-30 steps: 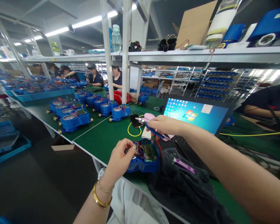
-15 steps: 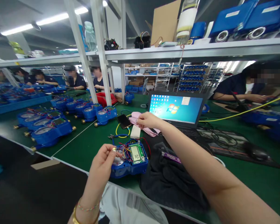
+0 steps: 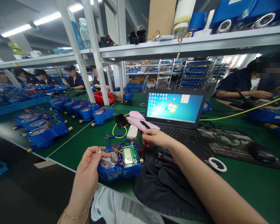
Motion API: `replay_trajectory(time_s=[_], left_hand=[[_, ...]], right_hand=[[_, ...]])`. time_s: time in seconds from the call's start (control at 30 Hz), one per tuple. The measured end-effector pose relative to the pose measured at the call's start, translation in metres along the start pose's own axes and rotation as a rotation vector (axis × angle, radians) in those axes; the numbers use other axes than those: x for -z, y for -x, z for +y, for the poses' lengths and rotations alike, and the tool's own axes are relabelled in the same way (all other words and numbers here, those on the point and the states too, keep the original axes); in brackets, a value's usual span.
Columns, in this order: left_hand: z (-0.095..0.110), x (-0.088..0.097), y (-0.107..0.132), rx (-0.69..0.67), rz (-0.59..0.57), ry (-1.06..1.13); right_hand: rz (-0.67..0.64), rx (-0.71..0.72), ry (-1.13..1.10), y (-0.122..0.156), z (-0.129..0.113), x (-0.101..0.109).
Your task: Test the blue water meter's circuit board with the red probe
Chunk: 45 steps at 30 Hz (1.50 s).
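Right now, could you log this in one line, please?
left hand: at wires | right hand: holding red wire | meter: on table, display showing digits | pliers: on table

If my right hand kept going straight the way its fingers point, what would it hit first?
Beyond the red wire at its fingertips, your right hand would probably meet the white box, though its height relative to the hand is unclear.

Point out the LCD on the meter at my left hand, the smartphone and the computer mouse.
LCD [image 3: 128,155], head view: middle of the screen.
Smartphone [image 3: 121,121], head view: dark screen.
Computer mouse [image 3: 263,151], head view: top shell.
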<state>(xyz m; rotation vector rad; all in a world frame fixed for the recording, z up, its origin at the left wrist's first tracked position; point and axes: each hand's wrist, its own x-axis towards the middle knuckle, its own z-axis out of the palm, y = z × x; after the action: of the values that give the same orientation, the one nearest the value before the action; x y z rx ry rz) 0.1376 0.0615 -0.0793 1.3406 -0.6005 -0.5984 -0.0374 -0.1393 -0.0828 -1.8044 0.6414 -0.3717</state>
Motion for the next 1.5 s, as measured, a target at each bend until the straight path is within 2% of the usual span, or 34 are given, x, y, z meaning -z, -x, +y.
replay_trajectory(time_s=[0.17,0.3,0.5,0.57,0.67,0.77,0.83,0.97,1.1,1.17,1.27,1.33,1.4,1.5], left_hand=[[-0.005,0.0,0.001,-0.063,0.002,-0.093],[0.0,-0.006,0.008,-0.112,-0.019,-0.218],[0.019,-0.014,0.007,-0.421,0.032,-0.635],[0.028,-0.021,-0.001,-0.508,-0.006,-0.744],[0.04,-0.037,-0.017,-0.606,-0.144,-0.868],[0.047,-0.055,-0.035,-0.578,-0.324,-0.97],[0.049,-0.062,-0.046,-0.525,-0.391,-1.0],[0.056,-0.067,-0.061,-0.437,-0.41,-0.957],[0.081,-0.072,-0.062,-0.357,-0.454,-0.828],[0.095,-0.079,-0.056,-0.327,-0.491,-0.761],[0.106,-0.094,-0.042,-0.311,-0.595,-0.646],[0.106,-0.104,-0.034,-0.293,-0.665,-0.558],[0.102,-0.111,-0.028,-0.266,-0.694,-0.505],[0.095,-0.112,-0.023,-0.332,-0.625,-0.532]], right_hand=[[0.191,0.083,-0.227,0.001,-0.005,0.009],[0.287,0.18,-0.271,0.001,-0.006,0.01],[0.216,0.328,-0.053,0.011,-0.013,0.014],[0.205,0.37,0.028,0.016,-0.018,0.015],[0.224,0.434,0.187,0.023,-0.024,0.014],[0.238,0.474,0.277,0.024,-0.026,0.014],[0.254,0.471,0.254,0.023,-0.024,0.014],[0.372,0.394,0.212,0.019,-0.019,0.015],[0.598,0.397,0.132,0.026,-0.028,0.004],[0.536,0.394,0.047,0.034,-0.038,-0.007],[0.248,0.368,-0.122,0.044,-0.05,-0.024],[0.115,0.349,-0.256,0.045,-0.054,-0.031],[0.042,0.291,-0.365,0.044,-0.054,-0.033],[0.043,0.199,-0.458,0.042,-0.053,-0.028]])
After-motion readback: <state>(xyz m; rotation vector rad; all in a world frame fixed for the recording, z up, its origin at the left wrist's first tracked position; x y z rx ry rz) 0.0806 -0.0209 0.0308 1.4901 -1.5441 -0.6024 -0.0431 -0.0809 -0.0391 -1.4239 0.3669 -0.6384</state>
